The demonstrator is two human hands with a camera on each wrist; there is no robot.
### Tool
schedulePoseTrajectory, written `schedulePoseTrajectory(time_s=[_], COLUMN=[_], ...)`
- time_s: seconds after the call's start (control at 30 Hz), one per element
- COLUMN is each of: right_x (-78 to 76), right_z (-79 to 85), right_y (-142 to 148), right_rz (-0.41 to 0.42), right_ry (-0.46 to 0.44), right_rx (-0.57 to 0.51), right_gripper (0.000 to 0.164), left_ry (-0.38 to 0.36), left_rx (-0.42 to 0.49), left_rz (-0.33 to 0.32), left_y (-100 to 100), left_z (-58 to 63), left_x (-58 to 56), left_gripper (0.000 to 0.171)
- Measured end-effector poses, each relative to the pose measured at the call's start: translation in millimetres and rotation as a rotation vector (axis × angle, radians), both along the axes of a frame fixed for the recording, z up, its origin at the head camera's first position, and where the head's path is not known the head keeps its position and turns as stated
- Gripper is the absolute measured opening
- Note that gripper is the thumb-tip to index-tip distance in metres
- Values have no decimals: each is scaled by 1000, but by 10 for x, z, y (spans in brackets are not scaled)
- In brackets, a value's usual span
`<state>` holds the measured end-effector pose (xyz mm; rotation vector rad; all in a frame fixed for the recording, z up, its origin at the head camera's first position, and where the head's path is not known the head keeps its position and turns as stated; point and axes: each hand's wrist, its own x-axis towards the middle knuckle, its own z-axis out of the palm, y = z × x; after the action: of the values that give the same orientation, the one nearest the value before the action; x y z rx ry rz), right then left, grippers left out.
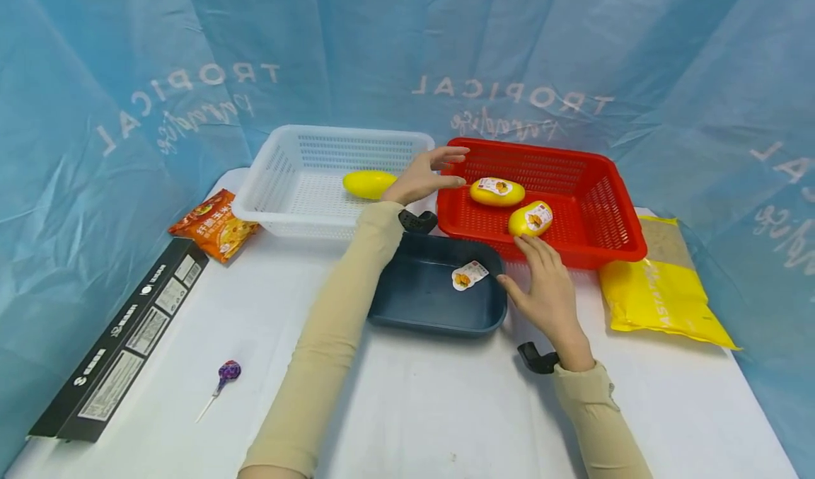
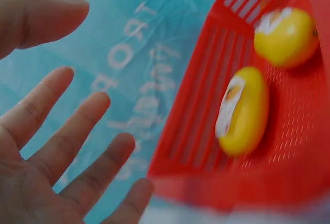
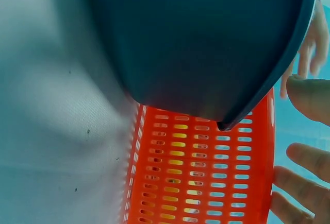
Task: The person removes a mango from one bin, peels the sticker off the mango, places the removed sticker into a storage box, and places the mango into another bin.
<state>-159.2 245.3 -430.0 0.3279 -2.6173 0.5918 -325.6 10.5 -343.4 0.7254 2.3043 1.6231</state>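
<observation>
My left hand point(image 1: 425, 175) hovers over the gap between the white basket point(image 1: 289, 219) and the red basket point(image 1: 598, 258), fingers spread, holding nothing. A yellow mango point(image 1: 366, 184) lies in the white basket, partly hidden behind this hand. Two more, a labelled mango point(image 1: 506, 194) and another labelled mango point(image 1: 521, 223), lie in the red basket. The left wrist view shows both mangoes point(image 2: 252, 116) beyond the spread fingers. My right hand point(image 1: 546, 298) reaches to the red basket's front rim, beside the dark tray point(image 1: 414, 302), with nothing in its grasp. A mango-picture sticker point(image 1: 470, 275) is inside the tray.
At the left lie an orange snack packet point(image 1: 216, 226), a long black box point(image 1: 127, 344) and a lollipop point(image 1: 227, 373). A yellow bag point(image 1: 659, 288) lies right of the red basket. A blue printed curtain point(image 1: 356, 54) hangs behind the white table point(image 1: 433, 408).
</observation>
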Motion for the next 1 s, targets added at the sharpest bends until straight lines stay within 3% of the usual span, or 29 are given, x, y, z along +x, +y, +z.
schedulePoseTrajectory(time_s=[0.2,0.37,0.5,0.77,0.87,1.0], right_x=[32,42,64,121,157,223], right_z=[-13,-15,0,27,37,31], right_y=[-42,-68,-89,-145,-179,-218], right_rz=[-11,-30,-39,-123,-149,-182], right_ry=[-34,-44,-34,8,13,23], right_rx=[6,1,-9,-32,-65,-109], right_gripper=[72,71,69,61,60,57], left_ry=[-59,-103,-126,-247,-270,-292], left_rx=[42,13,-25,-63,-86,-91], left_rz=[-113,-179,-188,-186,-182,-157], left_y=[369,585,739,816,828,895], left_z=[-18,-12,42,214,219,137], left_x=[-56,-94,-80,128,164,152], left_gripper=[56,55,54,57,56,53])
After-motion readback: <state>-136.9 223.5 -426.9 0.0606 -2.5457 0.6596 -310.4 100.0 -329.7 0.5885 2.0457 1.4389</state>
